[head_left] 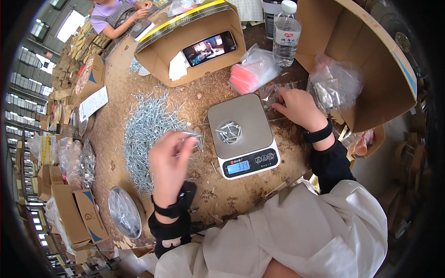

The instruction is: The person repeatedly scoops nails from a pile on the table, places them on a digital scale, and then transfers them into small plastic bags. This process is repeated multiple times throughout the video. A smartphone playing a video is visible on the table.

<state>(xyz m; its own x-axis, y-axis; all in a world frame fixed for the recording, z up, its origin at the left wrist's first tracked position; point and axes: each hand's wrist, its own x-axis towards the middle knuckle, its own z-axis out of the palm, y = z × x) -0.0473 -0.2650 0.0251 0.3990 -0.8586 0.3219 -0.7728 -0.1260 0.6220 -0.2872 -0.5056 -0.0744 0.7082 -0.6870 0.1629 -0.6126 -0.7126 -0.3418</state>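
Note:
My left hand (169, 160) is raised over the table, its fingers pinched on a few silver screws (193, 136), just left of a grey digital scale (245, 139). A small clear cup of screws (229, 132) sits on the scale's platform. A large loose pile of screws (146, 132) lies on the brown table left of my left hand. My right hand (299, 107) rests beyond the scale's right corner, fingers on a small clear plastic bag (274, 92).
An open cardboard box (185, 41) with a phone (209, 48) leaning on it stands behind the scale. A water bottle (286, 34), a bag of pink parts (250, 74), a bag of metal parts (331, 88) and a round lidded tub (124, 212) surround them. Another person (116, 16) sits at far left.

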